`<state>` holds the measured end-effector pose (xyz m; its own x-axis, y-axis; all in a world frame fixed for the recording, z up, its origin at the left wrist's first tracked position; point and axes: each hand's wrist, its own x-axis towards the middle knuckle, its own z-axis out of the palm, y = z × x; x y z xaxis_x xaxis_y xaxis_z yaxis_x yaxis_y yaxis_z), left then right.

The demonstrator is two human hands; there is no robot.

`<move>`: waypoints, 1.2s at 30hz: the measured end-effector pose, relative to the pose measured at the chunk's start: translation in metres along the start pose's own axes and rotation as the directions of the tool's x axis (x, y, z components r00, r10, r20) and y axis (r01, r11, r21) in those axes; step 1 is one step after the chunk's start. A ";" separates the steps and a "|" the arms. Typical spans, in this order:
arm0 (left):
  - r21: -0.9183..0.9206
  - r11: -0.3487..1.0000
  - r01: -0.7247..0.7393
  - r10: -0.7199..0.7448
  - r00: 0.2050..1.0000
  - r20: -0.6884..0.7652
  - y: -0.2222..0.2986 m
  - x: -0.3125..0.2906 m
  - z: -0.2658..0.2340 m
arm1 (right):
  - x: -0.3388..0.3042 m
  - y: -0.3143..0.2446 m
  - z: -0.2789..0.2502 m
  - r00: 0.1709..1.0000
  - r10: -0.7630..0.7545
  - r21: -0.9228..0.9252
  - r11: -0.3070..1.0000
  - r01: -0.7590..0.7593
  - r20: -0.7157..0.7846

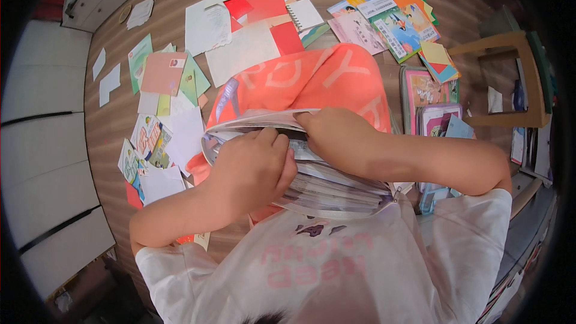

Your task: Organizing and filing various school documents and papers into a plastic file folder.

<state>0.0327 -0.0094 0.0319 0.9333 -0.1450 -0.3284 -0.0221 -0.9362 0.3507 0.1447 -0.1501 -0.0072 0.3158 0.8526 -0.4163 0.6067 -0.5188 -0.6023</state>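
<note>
A pale zip document pouch [312,208] rests open on my lap, packed with a thick stack of papers [342,183]. A zipper pull hangs at its right corner. My left hand [255,165] reaches into the opening with curled fingers; their tips are hidden, so what they grip cannot be made out. My right hand [336,138] is closed on the pouch's upper edge and holds it up, its fingers partly out of sight. Under and beyond the pouch lies a coral-orange cloth [312,78] with pale lettering, covering my legs.
Loose papers, red sheets [267,5] and a spiral notebook [305,14] spread over the wooden floor [174,18] ahead. Cards and envelopes [162,73] lie left, thin books [393,24] far right. Plastic folders [441,120] and a wooden stool-like frame [510,121] stand right; white cabinets [48,162] line the left.
</note>
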 end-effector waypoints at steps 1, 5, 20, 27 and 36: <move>0.044 0.997 -0.071 0.075 0.990 -0.116 0.000 -0.001 0.006 | -0.003 -0.001 0.003 0.999 -0.031 -0.006 0.999 0.031 -0.031; 0.280 0.955 0.099 -0.049 0.982 -0.182 0.005 -0.001 0.023 | 0.000 0.007 0.022 0.996 -0.075 -0.061 0.995 0.073 -0.040; -0.045 0.952 0.304 -0.191 0.700 0.688 -0.004 0.059 -0.019 | 0.000 0.007 0.020 0.999 -0.030 -0.074 0.997 0.028 -0.027; 0.071 0.981 0.180 -0.184 0.750 0.635 0.008 0.009 0.002 | -0.033 -0.020 0.038 0.978 -0.197 -0.150 0.971 0.185 -0.067; -0.184 0.960 0.213 -0.088 0.849 0.522 -0.021 0.005 0.052 | -0.026 -0.026 0.053 0.980 -0.196 -0.240 0.953 0.182 -0.034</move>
<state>0.0192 -0.0068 -0.0229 0.6071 -0.2075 -0.7671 0.2433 -0.8704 0.4280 0.0822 -0.1621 -0.0165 0.2155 0.9394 -0.2665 0.8113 -0.3241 -0.4865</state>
